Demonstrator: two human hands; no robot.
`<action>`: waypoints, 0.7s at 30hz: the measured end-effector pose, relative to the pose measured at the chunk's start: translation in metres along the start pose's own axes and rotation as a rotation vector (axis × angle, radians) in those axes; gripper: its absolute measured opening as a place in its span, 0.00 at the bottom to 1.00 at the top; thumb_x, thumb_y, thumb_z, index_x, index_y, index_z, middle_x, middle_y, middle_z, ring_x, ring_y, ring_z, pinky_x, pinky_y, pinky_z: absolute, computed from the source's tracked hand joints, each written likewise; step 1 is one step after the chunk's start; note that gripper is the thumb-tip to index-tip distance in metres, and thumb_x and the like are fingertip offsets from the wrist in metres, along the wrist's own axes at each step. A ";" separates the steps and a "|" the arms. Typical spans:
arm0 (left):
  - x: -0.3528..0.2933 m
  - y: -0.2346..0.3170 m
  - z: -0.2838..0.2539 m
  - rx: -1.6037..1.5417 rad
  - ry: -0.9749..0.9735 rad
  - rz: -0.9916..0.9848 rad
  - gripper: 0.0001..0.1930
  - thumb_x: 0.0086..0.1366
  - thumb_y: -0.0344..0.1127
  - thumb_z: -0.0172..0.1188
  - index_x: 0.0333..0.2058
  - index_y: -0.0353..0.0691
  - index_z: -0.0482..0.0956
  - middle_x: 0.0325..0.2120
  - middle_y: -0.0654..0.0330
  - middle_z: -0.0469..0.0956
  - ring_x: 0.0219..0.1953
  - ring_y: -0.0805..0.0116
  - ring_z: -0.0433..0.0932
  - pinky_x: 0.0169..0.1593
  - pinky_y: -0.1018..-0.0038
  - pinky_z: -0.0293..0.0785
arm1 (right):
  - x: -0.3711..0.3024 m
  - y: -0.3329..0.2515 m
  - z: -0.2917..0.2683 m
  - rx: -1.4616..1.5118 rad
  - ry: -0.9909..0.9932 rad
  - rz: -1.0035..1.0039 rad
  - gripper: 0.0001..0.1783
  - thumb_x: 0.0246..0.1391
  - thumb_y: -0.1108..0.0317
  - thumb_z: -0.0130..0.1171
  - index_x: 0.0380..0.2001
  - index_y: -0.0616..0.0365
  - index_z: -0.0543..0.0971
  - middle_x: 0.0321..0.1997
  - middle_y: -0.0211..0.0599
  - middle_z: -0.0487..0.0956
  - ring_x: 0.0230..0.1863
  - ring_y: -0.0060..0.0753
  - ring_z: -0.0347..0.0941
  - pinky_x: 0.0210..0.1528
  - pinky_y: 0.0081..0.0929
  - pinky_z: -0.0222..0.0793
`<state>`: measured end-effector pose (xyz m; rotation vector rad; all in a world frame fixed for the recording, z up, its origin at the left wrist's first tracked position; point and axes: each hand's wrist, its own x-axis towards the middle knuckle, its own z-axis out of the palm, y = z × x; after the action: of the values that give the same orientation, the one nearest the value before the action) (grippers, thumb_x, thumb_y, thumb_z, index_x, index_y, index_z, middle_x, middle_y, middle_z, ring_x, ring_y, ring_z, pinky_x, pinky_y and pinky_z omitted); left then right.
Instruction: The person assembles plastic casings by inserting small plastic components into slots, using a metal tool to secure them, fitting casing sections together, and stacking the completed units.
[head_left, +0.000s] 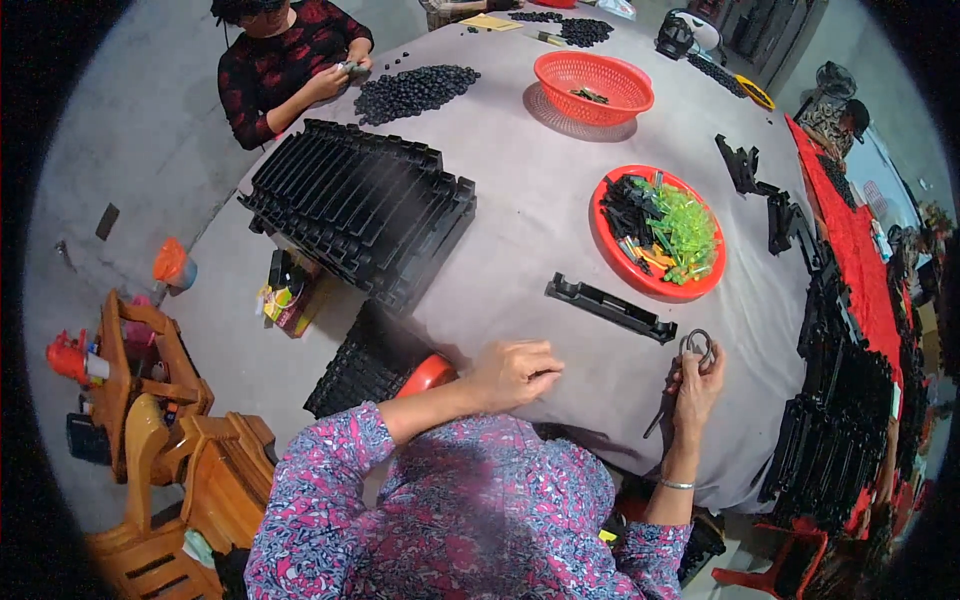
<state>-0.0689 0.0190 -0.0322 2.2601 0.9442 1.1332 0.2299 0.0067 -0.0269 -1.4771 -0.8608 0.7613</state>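
Black part out alone, stacks on both sides

Far left of the tray (pixel 620 268), a big stack (pixel 360 205) of black parts sits on the table's edge, with a second, darker stack (pixel 350 365) lower down, nearer the wearer. Neither is being touched. Whether these are finished or waiting I cannot tell.

Left of the tray and nearer the wearer, the left hand (pixel 517 375) is drawn in with its fingers curled. Nothing shows in it, though something small could be hidden.

One part (pixel 612 310) lies by itself just on the wearer's side of the tray, lengthwise and slightly aslant, between the two hands and free of both. It seems to be the piece in hand, but how complete it is cannot be made out.

The tray itself is well filled with green pieces (pixel 688 235), black strips (pixel 630 210) and a few orange bits (pixel 655 257), so I judge that plenty of loose stock is left.

Nearer the wearer than the tray, and a little to its right, the right hand (pixel 700 378) grips scissors (pixel 657 416) by the loops, the other end pointing down toward the wearer; they are not cutting anything.

Far right of the tray, another long heap (pixel 838 410) of black parts stretches along the table edge, its stage equally unclear.
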 end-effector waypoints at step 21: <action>0.002 0.001 -0.002 -0.014 -0.080 -0.090 0.05 0.55 0.30 0.64 0.31 0.40 0.82 0.22 0.56 0.74 0.25 0.56 0.77 0.27 0.64 0.72 | 0.001 -0.001 0.003 -0.378 0.256 -0.239 0.27 0.52 0.76 0.60 0.56 0.63 0.68 0.29 0.28 0.74 0.28 0.17 0.68 0.34 0.18 0.68</action>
<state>-0.0696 0.0200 -0.0298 2.2115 0.9921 1.0000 0.2283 0.0094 -0.0259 -1.7185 -0.9970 0.2305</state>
